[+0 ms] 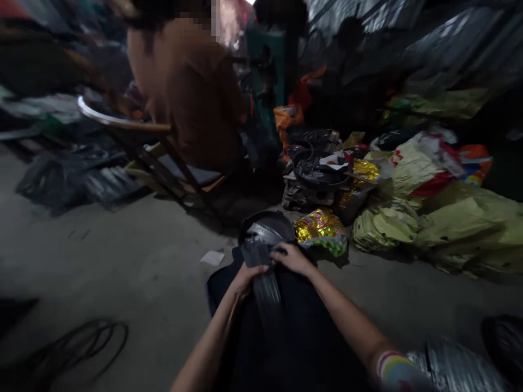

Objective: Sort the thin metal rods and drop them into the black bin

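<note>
At six o'clock, just below centre, the left hand (246, 276) holds a translucent plastic strip (267, 291) over the wearer's dark-covered lap (310, 326). Its thumb lies across the strip, pressing on it; the other fingers are hidden behind. The right hand (292, 258) is at the strip's two o'clock edge, fingers bent and close together; blur means I cannot tell whether they pinch it. From the hands, a black basin (286, 224) sits at twelve o'clock, with plastic in it, and a shiny gold bag (321, 227) just beside it at two. White paper (213, 257) lies at nine. A person in brown (192, 98) sits at eleven, pale yellow sacks (469, 223) heap at three, and looped cable (121, 340) lies at eight.
</note>
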The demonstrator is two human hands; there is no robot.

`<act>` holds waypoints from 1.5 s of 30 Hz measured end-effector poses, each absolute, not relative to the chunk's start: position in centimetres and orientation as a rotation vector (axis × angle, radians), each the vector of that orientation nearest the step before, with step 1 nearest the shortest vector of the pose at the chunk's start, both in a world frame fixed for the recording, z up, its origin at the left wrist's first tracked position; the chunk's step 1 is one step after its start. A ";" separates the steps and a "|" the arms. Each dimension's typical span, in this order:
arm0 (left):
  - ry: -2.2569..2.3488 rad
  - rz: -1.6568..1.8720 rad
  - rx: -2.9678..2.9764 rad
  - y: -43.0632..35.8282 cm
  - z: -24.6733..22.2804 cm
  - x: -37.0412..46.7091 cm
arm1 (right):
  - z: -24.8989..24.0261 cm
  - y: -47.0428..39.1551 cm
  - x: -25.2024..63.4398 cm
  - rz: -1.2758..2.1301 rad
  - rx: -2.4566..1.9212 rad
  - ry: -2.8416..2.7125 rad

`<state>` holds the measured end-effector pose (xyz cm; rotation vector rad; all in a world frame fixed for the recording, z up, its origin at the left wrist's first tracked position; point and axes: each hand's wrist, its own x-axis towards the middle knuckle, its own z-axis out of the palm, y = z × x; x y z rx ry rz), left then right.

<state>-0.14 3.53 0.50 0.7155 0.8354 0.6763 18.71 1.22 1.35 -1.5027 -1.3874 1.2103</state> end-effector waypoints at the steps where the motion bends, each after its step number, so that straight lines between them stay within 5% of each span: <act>1: 0.826 0.671 0.713 3.6 0.4 0.0 | 1.1 2.2 18.2 1.198 -1.482 -1.316; 19: 0.809 0.742 0.608 3.6 -0.8 0.0 | -0.5 2.5 16.2 1.005 -1.443 -1.104; 45: 0.743 0.675 0.588 3.7 -1.1 0.0 | -0.5 1.4 16.2 1.292 -1.284 -0.824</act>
